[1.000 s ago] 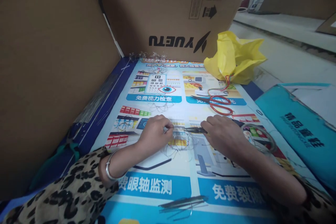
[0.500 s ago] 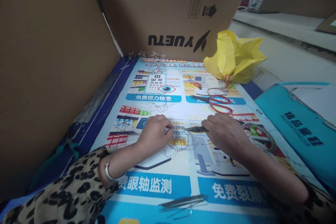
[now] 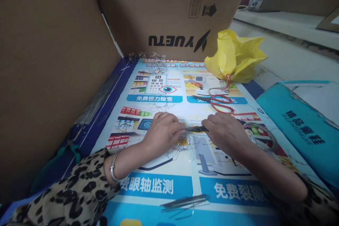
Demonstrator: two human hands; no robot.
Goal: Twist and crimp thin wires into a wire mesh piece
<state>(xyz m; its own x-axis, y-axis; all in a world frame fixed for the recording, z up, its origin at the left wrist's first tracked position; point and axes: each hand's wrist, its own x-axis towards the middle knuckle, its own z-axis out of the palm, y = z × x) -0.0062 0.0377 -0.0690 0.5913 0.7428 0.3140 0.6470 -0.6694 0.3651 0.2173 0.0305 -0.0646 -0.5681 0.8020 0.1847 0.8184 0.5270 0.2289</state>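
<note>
My right hand [image 3: 225, 129] is closed around a pair of needle-nose pliers [image 3: 197, 129], whose dark jaws point left. At the tip of those jaws, my left hand [image 3: 165, 130] pinches part of a tangle of thin wire [image 3: 189, 144]. Loops of that wire hang below both hands over the printed poster. My left fingertips almost meet the plier tips, and whether the jaws grip the wire is too small to tell. A small bundle of straight dark wire pieces [image 3: 185, 201] lies near the front.
Red-handled scissors [image 3: 221, 103] lie behind my right hand, near a yellow bag [image 3: 235, 58]. A coil of wire [image 3: 272, 137] rests at the right, beside a teal shoebox [image 3: 293, 120]. Cardboard [image 3: 164, 10] walls the back and left. Teal-handled pliers [image 3: 70, 148] sit at left.
My left hand has moved right, up to the plier tips, and its fingers have turned over the wire. The right hand with the pliers has barely shifted.
</note>
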